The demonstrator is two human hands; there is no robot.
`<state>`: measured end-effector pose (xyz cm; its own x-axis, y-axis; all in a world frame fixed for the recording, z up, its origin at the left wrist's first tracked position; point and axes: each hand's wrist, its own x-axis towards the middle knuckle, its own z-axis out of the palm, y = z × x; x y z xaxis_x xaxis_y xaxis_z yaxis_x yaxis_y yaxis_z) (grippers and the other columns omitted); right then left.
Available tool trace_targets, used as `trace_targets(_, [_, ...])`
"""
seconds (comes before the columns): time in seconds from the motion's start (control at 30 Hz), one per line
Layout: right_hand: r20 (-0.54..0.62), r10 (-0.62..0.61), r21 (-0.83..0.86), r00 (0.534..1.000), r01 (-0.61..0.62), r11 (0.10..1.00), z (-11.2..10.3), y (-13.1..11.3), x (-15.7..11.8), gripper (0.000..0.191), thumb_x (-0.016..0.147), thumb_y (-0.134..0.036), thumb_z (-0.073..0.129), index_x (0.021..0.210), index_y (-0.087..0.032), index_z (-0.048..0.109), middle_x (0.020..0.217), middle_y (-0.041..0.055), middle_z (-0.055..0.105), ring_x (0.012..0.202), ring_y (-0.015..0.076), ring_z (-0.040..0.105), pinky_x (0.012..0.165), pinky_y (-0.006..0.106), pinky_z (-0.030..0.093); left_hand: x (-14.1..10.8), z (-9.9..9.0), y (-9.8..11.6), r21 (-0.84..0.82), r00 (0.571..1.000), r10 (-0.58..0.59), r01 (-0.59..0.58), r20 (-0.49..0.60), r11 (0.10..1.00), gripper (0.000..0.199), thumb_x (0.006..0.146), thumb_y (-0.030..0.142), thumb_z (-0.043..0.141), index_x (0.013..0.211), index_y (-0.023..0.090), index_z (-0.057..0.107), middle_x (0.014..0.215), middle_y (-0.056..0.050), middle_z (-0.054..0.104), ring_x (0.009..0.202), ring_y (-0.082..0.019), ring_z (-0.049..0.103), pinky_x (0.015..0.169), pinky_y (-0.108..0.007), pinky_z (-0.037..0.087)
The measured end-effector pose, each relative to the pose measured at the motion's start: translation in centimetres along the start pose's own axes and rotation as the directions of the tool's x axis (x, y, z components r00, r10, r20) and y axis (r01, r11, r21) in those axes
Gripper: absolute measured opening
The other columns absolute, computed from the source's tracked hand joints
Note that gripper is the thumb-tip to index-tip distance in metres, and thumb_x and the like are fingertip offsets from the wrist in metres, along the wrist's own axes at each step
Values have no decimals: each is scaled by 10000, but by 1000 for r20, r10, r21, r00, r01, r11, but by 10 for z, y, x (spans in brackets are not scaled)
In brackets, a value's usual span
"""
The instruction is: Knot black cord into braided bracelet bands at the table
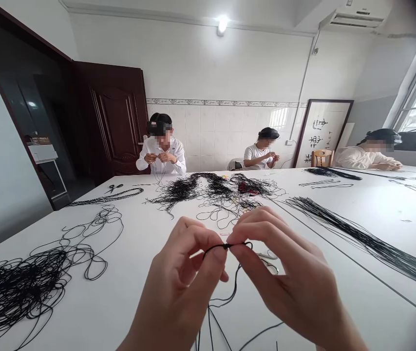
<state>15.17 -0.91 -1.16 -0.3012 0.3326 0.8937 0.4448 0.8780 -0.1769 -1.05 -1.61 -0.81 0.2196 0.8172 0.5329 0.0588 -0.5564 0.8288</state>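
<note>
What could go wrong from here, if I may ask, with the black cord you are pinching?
The small knot in the black cord, pinched between the left hand and right hand, might slip loose. The hanging strands could also catch on the scissors just beyond the right hand, or tangle with the loose cord pile.

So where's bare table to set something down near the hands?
Bare white tabletop shows between the lower-left black cord pile and the left hand, and between the right hand and the long black strand bundle. Crowded: the central cord tangle, and under the pinched cord.
</note>
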Motion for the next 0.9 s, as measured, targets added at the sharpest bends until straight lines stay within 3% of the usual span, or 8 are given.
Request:
trace_targets(0.07, [20,12,0,1000,-12,1000,0,0,0,131,907,-40,517,934,-168,512,823,11,547,812,118,482,754,275,440,-2,-1,-3,223,981,187,-171,-51,960,137,929,183,503,851,257,587,826,15,486,696,-85,540,569,-171,466])
trace_targets(0.17, [60,73,12,996,-74,997,-2,-2,0,110,918,-65,502,924,-175,511,822,11,535,793,119,478,730,267,438,-4,-4,-11,545,890,455,-381,-2,747,164,884,98,533,947,248,555,868,-5,465,775,-116,540,627,-197,481])
trace_targets(0.23, [91,136,28,986,-139,990,-3,-2,0,102,923,-84,496,910,-184,513,813,5,534,772,115,487,700,256,437,-4,-7,-15,674,833,547,-450,81,586,244,855,61,559,1027,232,537,915,-22,465,783,-122,542,594,-200,459])
trace_targets(0.3, [109,189,55,976,-196,979,-4,-2,1,107,927,-97,497,900,-198,520,807,-3,542,755,112,508,671,246,439,-3,-9,-16,705,821,560,-462,111,538,284,847,44,564,1059,228,523,934,-30,460,792,-125,545,582,-203,446])
trace_targets(0.53, [57,222,88,973,-227,970,-4,-1,0,128,920,-111,539,932,-238,546,828,-23,566,763,97,546,658,221,458,1,-6,-16,494,906,422,-356,-25,794,225,877,80,525,958,288,559,899,-3,472,861,-146,522,769,-244,453])
trace_targets(0.67, [30,147,108,989,-150,983,-3,2,1,147,919,-83,533,963,-223,533,885,-11,564,842,99,548,733,235,479,5,-10,-11,162,994,108,-112,34,980,165,899,322,530,1057,320,575,1009,-13,524,937,-177,512,839,-290,445])
trace_targets(0.77, [12,111,101,994,-112,989,-2,4,2,160,922,-56,518,969,-209,530,903,1,554,860,99,539,753,241,475,8,-13,-5,-28,980,-148,153,134,988,257,897,483,491,975,277,622,920,-23,548,884,-187,501,771,-295,439])
trace_targets(0.9, [14,108,83,994,-109,991,-1,4,1,160,927,-44,503,945,-201,524,881,5,540,838,101,524,721,241,464,10,-11,0,-33,976,-189,194,109,980,246,888,417,553,746,225,614,742,-1,513,755,-152,462,710,-263,403])
